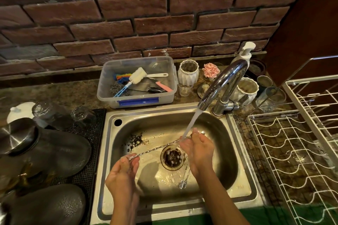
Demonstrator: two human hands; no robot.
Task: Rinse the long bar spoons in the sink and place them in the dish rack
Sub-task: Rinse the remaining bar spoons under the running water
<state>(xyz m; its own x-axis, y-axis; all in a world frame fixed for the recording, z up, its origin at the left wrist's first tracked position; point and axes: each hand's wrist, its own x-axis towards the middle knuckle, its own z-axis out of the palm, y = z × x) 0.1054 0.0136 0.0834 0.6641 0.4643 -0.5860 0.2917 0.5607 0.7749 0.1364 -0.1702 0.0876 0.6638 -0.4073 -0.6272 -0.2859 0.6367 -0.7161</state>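
Steel sink (243, 191); brick wall (128, 29) behind

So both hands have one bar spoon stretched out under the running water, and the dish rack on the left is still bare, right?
One thing is off: the dish rack stands to the right of the sink, not the left, as the head view shows. The rest holds: the left hand and right hand hold one bar spoon under the water stream, and the rack is bare.

A kitchen or bar wash-up corner: both hands work over a stainless steel sink (243, 186) under a running chrome tap (222, 80), red brick wall (146, 23) beyond, white wire dish rack (296, 151) right, clear plastic tub of brushes (109, 93) behind.
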